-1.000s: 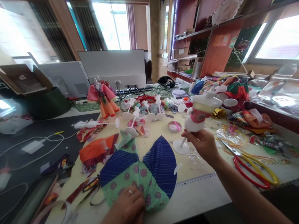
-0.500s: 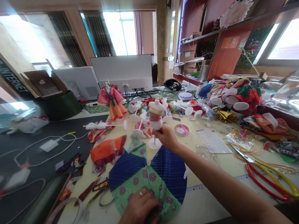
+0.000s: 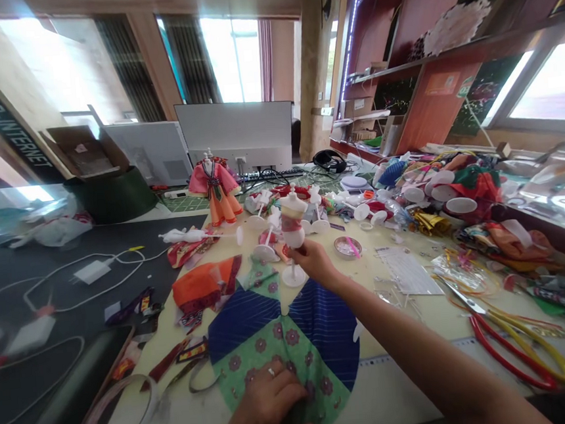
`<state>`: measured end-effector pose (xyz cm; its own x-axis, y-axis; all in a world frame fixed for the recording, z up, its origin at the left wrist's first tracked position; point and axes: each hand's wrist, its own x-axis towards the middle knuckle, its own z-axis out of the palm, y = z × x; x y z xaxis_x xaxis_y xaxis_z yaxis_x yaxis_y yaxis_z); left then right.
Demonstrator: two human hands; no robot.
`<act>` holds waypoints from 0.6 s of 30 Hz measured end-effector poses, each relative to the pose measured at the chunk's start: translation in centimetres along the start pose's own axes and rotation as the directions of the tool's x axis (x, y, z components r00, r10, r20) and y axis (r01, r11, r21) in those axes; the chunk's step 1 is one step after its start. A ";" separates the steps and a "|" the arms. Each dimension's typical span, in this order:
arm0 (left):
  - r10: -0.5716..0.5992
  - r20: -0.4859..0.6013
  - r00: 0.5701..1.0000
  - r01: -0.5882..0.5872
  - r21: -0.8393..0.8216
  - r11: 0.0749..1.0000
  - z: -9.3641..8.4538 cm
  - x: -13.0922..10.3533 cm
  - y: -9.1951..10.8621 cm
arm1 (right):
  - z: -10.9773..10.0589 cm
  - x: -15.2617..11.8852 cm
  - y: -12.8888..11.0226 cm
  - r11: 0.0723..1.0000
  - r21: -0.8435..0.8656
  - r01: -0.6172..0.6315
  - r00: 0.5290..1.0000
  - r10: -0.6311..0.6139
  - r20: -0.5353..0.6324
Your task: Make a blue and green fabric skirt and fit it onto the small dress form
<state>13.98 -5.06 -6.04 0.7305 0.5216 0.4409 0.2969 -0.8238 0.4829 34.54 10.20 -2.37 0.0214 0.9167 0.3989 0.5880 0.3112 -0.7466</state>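
Note:
With its fingers wrapped round the stem, my right hand (image 3: pixel 314 262) holds a small white dress form (image 3: pixel 294 212) upright on its round base. A cream and red band circles the form's torso. Below it, a round piece of cloth (image 3: pixel 317 328) lies spread out, made of blue striped panels and green flowered ones. My left hand (image 3: pixel 274 397) rests on the green part near the front, fingers lowered onto the cloth and a ring on one of them. Its fingertips are partly in shadow.
Red and yellow handled scissors (image 3: pixel 501 331) lie at right. An orange cloth (image 3: pixel 204 285) is left of the round cloth, near a roll of tape (image 3: pixel 117 418). Behind stand a dressed doll form (image 3: pixel 217 185), several bare white forms and a shallow dish (image 3: pixel 347 247). Fabric scraps heap at back right.
The view has shifted slightly, moving the scene a little. Both hands keep nearly the same places, the right on the dress form and the left on the cloth.

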 end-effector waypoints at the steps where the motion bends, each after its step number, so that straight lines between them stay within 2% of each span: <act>1: 0.008 -0.031 0.999 -0.009 -0.011 1.000 0.1 0.0 0.0 | -0.2 0.0 -0.1 1.000 -0.006 0.003 1.000 -0.003 0.013; 3: 0.015 -0.064 0.998 -0.017 -0.031 0.999 0.2 -0.1 0.0 | -0.5 -0.2 -0.4 1.000 -0.023 0.007 0.999 -0.006 0.038; 7: -0.016 -0.012 1.000 0.016 -0.034 0.999 0.3 -0.1 -0.1 | -0.7 -0.5 -0.7 0.997 -0.080 0.010 0.996 -0.003 0.090; 11: 0.016 -0.051 0.999 -0.018 -0.040 0.999 1.0 -0.6 -0.7 | -1.5 -0.6 -0.9 0.986 -0.165 0.027 0.988 -0.001 0.155; 13: 0.030 -0.056 0.998 -0.032 -0.029 0.999 1.3 -0.7 -1.0 | -2.8 -1.3 -0.9 0.974 -0.223 0.046 0.980 -0.001 0.197; 16: 0.065 -0.074 0.995 -0.066 -0.005 0.998 0.9 -0.4 -0.9 | -6.1 -3.7 -1.0 0.938 -0.334 0.093 0.959 0.005 0.282; 18: 0.069 -0.037 0.997 -0.068 0.026 0.997 0.3 -0.1 -0.6 | -8.5 -6.2 -0.9 0.907 -0.391 0.157 0.918 0.012 0.397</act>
<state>13.90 -4.70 -6.55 0.7260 0.4713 0.5009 0.2620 -0.8629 0.4322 40.78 2.11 0.40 -0.2941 0.9446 0.1455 0.8528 0.3281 -0.4063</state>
